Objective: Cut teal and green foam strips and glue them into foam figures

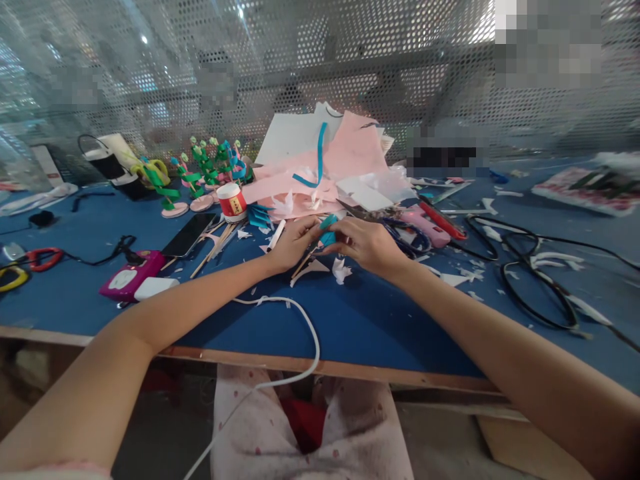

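My left hand (295, 245) and my right hand (369, 247) meet over the middle of the table, fingers closed on a small piece of blue paper (329, 229). The paper looks curled; its far side is hidden by the fingers. A thin wooden stick (300, 268) slants down from under my left fingers; I cannot tell whether it is held. White paper scraps (342, 271) lie just below the hands. Behind them, a long blue paper strip (321, 153) rests on pink paper sheets (357, 147).
Paper plant models (203, 163) stand at the back left, near a red-and-white cup (232, 202). A phone (190, 235) and a purple power strip (131, 275) lie left. To the right are a pink glue gun (426, 227) and black cable (505, 280). A white cord (313, 333) crosses the front edge.
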Action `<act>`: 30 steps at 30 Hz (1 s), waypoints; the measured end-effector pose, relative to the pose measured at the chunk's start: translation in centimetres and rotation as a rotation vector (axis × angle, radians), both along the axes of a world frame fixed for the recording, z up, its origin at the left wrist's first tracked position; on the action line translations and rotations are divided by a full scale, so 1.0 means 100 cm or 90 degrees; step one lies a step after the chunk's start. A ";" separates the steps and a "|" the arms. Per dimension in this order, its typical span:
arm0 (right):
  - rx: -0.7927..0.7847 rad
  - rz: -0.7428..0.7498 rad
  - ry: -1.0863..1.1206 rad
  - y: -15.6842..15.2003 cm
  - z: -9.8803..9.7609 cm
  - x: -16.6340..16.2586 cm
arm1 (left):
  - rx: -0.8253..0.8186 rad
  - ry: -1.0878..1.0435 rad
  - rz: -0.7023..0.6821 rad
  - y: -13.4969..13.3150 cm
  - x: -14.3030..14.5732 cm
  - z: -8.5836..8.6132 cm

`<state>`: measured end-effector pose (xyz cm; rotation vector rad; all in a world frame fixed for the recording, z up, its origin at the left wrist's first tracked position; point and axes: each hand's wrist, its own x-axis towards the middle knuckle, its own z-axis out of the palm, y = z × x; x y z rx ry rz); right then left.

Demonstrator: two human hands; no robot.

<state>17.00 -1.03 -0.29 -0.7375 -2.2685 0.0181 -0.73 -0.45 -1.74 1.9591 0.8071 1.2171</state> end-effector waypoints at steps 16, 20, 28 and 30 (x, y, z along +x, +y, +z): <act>0.100 0.022 0.019 0.000 -0.002 0.002 | -0.016 0.001 -0.014 0.002 0.000 -0.001; 0.048 0.027 0.062 0.001 -0.003 0.001 | 0.014 0.006 -0.013 0.000 0.000 0.001; -0.004 -0.039 -0.023 -0.004 -0.004 -0.006 | 0.051 0.046 -0.034 -0.004 -0.001 0.004; 0.024 -0.049 -0.076 -0.005 -0.003 -0.006 | 0.043 0.036 -0.046 -0.005 -0.001 0.004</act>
